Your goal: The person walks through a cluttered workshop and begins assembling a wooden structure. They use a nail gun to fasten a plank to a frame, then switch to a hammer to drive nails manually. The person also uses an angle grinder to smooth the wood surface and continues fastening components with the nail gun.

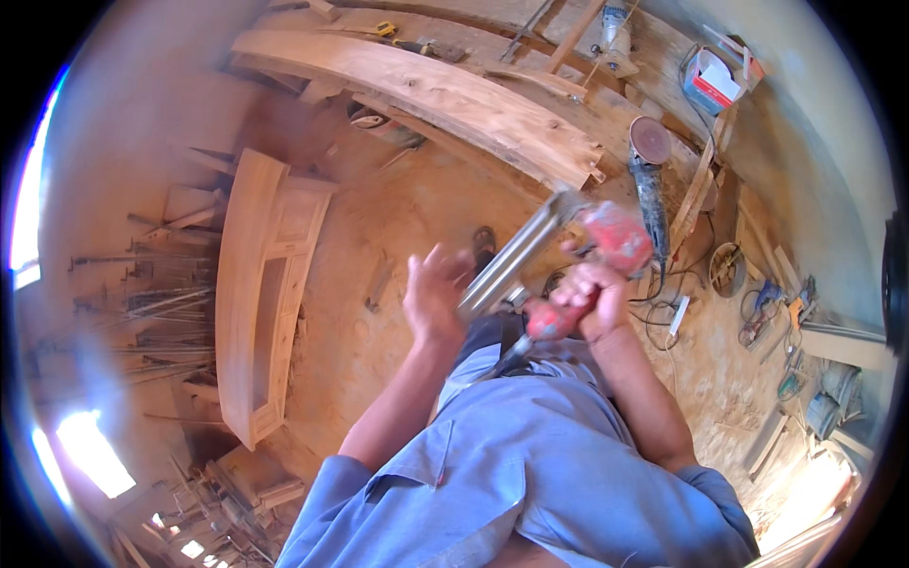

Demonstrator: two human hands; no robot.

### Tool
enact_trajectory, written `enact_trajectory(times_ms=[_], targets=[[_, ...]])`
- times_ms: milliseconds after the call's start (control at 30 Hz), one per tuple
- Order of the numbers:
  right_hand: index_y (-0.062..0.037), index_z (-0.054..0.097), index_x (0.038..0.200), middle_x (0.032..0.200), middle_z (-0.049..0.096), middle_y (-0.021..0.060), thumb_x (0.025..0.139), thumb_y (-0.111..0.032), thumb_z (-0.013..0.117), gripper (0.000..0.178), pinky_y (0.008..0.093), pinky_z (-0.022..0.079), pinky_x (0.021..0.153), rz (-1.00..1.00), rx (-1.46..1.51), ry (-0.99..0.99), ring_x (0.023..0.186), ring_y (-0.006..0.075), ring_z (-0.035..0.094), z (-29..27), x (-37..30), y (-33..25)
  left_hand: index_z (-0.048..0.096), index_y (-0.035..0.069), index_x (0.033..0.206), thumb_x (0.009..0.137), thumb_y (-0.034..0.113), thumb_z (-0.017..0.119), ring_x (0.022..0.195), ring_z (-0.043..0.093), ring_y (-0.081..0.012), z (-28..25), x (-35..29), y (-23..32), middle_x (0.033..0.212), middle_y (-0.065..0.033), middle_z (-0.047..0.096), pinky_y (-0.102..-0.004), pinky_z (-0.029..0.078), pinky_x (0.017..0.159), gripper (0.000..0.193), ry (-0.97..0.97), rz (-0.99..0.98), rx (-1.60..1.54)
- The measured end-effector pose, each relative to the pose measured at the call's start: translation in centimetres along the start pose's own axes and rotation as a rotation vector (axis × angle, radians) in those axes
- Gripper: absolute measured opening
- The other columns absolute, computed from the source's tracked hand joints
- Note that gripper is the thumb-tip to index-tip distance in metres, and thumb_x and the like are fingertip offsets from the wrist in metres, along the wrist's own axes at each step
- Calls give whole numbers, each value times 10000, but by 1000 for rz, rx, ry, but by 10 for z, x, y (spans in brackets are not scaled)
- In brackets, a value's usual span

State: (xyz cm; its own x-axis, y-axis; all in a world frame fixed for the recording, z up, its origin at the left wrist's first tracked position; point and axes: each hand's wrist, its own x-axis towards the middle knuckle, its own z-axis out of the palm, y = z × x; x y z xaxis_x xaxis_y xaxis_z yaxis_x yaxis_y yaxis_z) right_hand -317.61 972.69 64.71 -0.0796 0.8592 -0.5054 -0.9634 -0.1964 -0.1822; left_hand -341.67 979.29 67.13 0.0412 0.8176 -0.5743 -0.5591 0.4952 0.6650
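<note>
My right hand (598, 295) is wrapped around the grip of a red nail gun (617, 235) in front of my body. Its long metal magazine (516, 251) slants down to the left, and the worn red grip end points back at my blue shirt. My left hand (437, 292) is raised beside the magazine's lower end. Its fingers look spread and hold nothing, though motion blurs them a little. Whether they touch the magazine I cannot tell.
A long wooden board (417, 90) lies on the bench ahead. An angle grinder (651, 199) with a round disc rests at its right. A panelled wooden cabinet piece (251, 293) stands left, near several metal clamps (151, 308). Cords, a bucket (727, 268) and power tools lie right.
</note>
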Motion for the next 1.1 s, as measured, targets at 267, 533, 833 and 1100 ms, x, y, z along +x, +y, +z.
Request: enact_trajectory(times_ms=[267, 533, 833, 1100], targets=[[-10, 531, 1289, 599, 483, -19, 855, -126, 605, 455, 378, 465, 640, -72, -97, -61, 509, 126, 476, 24, 1, 0, 464, 49, 1361, 1040, 570, 387, 1031, 645, -354, 40, 15, -2, 1150, -213, 613, -487, 545, 860, 617, -33, -218, -10], [-3, 647, 1055, 603, 474, -30, 862, -106, 592, 226, 385, 465, 632, -128, 75, 356, 529, 129, 472, -55, 8, 3, 671, 61, 1114, 1041, 406, 549, 826, 575, -111, -19, -45, -16, 956, -20, 653, -283, 476, 754, 373, -523, -460, 690], [58, 601, 993, 562, 487, -6, 851, -95, 614, 210, 392, 508, 672, -76, 118, 466, 499, 147, 487, -83, 32, 25, 724, 23, 1120, 935, 232, 632, 938, 707, -270, 1, -50, -1, 1012, -192, 736, -372, 530, 835, 294, -408, -103, 1312], [-28, 523, 1110, 918, 650, 166, 837, -105, 628, 302, 533, 576, 823, 211, 1, 456, 885, 339, 690, -50, 117, 77, 722, -30, 1116, 961, 123, 651, 770, 582, -79, -30, 3, 8, 843, -24, 683, -260, 468, 677, 228, -178, -62, 1078]])
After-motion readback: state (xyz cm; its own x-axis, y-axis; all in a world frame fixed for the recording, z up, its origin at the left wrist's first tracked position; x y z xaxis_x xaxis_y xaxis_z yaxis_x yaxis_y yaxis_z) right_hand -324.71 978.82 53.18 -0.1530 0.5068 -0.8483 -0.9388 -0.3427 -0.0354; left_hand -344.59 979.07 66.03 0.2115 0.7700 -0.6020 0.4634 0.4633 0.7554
